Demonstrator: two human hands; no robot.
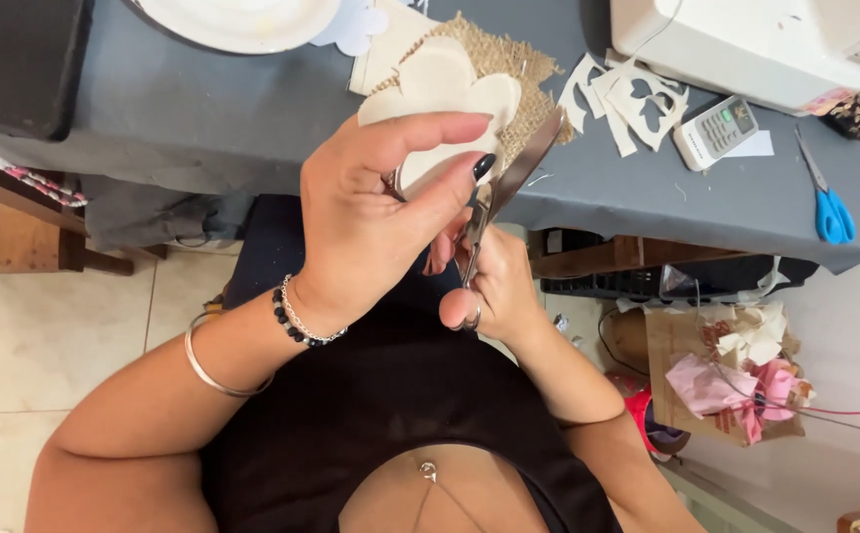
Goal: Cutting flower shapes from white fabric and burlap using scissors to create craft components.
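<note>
Cream felt shape pinched in left hand, scissors alongside.

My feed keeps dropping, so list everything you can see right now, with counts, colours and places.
Felt shape: one, cream, held up in the left hand over the burlap.
Burlap piece: one, tan, frayed, behind the felt.
Metal scissors: one, silver, blades open at the felt's edge.
Blue scissors: one, on the table at right.
Paper offcuts: several, white, on the table.
Remote: one, white, beside the offcuts.
Sewing machine: one, white, top right.
Plate: one, white, top left.
Table: one, grey cover.
Scrap box: one, pink and cream scraps, on the floor.
Left hand: grip on the felt.
Right hand: grip on the metal scissors.
</note>
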